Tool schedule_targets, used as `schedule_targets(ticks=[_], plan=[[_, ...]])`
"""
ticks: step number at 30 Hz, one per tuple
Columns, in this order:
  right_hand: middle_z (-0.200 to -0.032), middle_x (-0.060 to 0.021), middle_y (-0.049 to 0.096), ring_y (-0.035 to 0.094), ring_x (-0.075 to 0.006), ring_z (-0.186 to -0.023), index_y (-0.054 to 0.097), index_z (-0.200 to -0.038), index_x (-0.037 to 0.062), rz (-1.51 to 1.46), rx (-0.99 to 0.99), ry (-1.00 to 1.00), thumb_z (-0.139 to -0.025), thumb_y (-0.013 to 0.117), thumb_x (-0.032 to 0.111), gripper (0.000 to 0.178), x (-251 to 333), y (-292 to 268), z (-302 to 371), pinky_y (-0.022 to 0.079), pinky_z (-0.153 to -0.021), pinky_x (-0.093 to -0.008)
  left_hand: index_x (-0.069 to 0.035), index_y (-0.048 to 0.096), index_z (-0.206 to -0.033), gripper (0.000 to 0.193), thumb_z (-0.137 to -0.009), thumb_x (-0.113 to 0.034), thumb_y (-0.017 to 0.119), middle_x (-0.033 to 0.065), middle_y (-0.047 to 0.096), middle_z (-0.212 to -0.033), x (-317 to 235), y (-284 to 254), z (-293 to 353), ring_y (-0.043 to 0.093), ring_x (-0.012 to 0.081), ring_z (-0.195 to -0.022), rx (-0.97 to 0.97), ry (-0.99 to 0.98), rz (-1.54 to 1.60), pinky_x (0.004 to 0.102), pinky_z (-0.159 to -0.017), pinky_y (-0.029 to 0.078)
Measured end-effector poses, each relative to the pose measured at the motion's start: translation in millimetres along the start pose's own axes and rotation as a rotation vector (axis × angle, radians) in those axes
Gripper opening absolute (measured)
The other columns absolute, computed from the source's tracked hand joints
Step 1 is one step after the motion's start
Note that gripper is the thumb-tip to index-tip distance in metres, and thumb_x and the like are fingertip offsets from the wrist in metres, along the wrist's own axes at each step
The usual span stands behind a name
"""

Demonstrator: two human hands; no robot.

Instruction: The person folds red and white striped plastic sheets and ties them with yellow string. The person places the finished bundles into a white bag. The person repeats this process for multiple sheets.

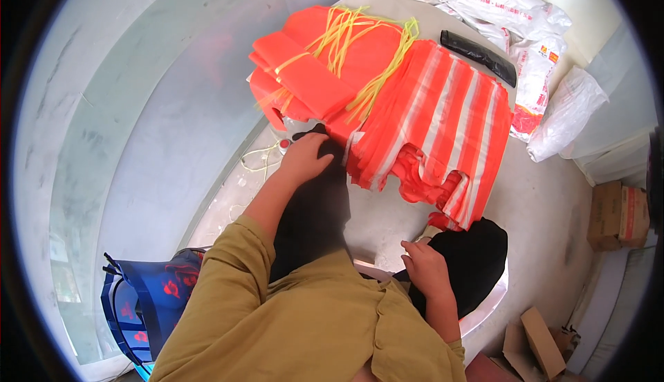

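My left hand (304,159) reaches forward and grips the top of a black plastic bag (315,212) that hangs down toward my chest. My right hand (425,266) rests closed on another black bag (477,261) lying at the near right edge of the table (539,202). Just beyond my hands lies a thick stack of red-and-white striped plastic bags (443,129). Left of that stack sit bundles of orange bags (325,70) tied with yellow string (360,43).
A flat black bundle (481,55) lies at the far side of the table. White printed sacks (512,15) and a clear bag (570,112) sit behind. A blue woven bag (149,295) stands at my left. Cardboard boxes (619,216) and scraps (539,340) lie at the right.
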State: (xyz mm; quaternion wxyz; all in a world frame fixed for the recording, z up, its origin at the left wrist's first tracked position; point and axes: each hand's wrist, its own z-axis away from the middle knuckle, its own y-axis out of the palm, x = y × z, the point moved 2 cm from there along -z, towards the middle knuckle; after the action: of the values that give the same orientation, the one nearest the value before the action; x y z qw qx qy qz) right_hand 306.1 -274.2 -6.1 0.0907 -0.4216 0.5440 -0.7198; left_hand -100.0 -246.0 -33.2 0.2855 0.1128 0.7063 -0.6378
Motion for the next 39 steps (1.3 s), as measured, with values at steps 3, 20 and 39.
schedule_targets(ticks=[3,20,39], plan=[[-0.102,-0.0124,0.074,0.07,-0.0349,-0.099,0.072,-0.122,0.0105,0.013,0.014,0.026,-0.092,0.075,0.016,0.031,-3,3,-4,0.058,-0.084,-0.0462,-0.006,0.078,-0.106,0.021,-0.09,-0.02,0.074,0.0147,0.075,-0.113,-31,-13,-13,0.068,0.0374,-0.109,0.185,0.267,-0.039,0.0487,-0.096,0.054],[-0.101,-0.0112,0.075,0.072,-0.0325,-0.094,0.074,-0.121,0.0121,0.087,0.074,0.167,-0.09,0.077,0.018,0.032,-22,17,-73,0.059,-0.08,-0.0453,-0.006,0.046,-0.156,0.087,-0.085,-0.033,0.088,0.0195,0.07,-0.132,264,128,-31,0.07,0.0329,-0.117,-0.228,-0.86,0.524,0.0443,-0.098,0.057],[-0.107,-0.012,0.074,0.071,-0.0334,-0.104,0.069,-0.131,0.0127,0.068,0.358,0.408,-0.1,0.067,0.023,0.033,-111,1,-148,0.058,-0.086,-0.0468,-0.006,0.054,-0.15,0.089,-0.075,-0.031,0.095,0.0172,0.072,-0.136,349,287,-168,0.069,0.0295,-0.127,-0.356,-0.767,0.401,0.0443,-0.104,0.054]])
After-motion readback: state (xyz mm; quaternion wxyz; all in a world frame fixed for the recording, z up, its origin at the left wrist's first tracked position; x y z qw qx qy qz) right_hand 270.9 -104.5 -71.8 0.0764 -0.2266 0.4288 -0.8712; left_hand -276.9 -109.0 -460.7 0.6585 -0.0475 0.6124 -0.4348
